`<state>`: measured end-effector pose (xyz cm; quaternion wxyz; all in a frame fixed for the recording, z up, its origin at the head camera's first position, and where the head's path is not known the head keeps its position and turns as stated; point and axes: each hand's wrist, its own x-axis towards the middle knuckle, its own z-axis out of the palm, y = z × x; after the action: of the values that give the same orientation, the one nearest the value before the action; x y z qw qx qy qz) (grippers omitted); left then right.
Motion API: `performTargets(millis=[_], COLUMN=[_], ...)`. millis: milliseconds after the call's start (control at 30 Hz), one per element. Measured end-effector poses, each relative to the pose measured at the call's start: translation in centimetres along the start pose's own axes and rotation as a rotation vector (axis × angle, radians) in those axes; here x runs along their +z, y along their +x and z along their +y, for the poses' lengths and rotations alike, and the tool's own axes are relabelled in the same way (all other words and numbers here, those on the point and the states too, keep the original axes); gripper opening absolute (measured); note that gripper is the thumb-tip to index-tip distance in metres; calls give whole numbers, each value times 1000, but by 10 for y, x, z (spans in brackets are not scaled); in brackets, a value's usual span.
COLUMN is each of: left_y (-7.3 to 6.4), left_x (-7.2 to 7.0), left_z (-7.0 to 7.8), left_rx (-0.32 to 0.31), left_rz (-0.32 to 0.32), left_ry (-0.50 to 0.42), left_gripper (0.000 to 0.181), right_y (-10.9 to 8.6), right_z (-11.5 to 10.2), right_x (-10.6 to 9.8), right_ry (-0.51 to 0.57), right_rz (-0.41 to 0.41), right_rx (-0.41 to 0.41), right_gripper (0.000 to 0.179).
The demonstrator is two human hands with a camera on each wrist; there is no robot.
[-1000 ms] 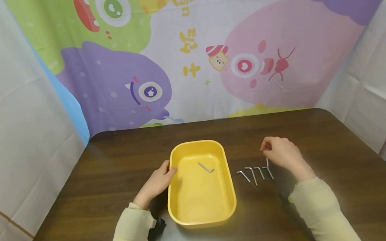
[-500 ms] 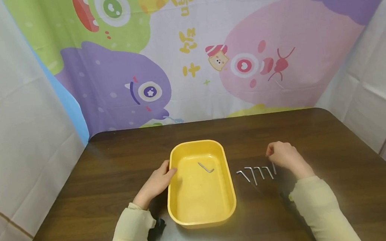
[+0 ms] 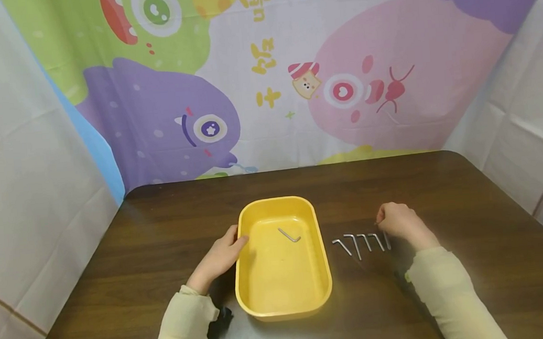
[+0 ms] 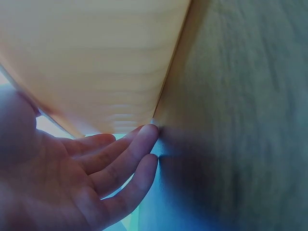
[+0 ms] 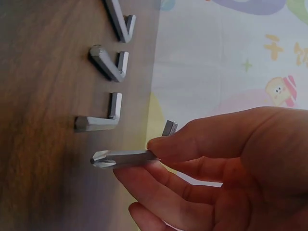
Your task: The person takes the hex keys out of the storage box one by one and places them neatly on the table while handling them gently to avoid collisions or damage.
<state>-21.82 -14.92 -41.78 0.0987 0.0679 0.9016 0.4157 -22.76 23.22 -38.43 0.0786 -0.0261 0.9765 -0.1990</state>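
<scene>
My left hand [image 3: 218,258] holds the left wall of a yellow plastic tray [image 3: 286,289], thumb over the rim and fingers along the outside. In the left wrist view the fingertips [image 4: 148,132] reach down to the tabletop beside the tray wall. One L-shaped hex key [image 3: 289,235] lies inside the tray. To the tray's right, my right hand [image 3: 404,224] pinches another hex key [image 5: 130,158] between thumb and fingers; its long end has a cross-shaped tip. Left of that hand, several hex keys [image 3: 355,246] lie side by side on the table.
The dark wooden table [image 3: 184,212] ends at a cartoon-printed curtain [image 3: 278,132] at the back. Pale cloth hangs at both sides. A small black object [image 3: 225,314] is partly hidden by the left sleeve.
My right hand has moved slightly right and toward me, lowering its hex key beside the right end of the row. The left hand and tray have stayed in place.
</scene>
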Motion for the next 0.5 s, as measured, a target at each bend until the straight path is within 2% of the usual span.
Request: performTargets(millis=[333,500], left_y=[1,1], left_x=[0,1], left_z=[0,1], left_rx=[1,-1], left_rz=[3,3], left_ry=[4,-6], left_gripper=[46,47], right_y=[3,4], right_z=[5,9], right_x=[4,7], right_ry=[-9,-4], right_rz=[-46,-51], right_rx=[67,63], right_gripper=[8,11])
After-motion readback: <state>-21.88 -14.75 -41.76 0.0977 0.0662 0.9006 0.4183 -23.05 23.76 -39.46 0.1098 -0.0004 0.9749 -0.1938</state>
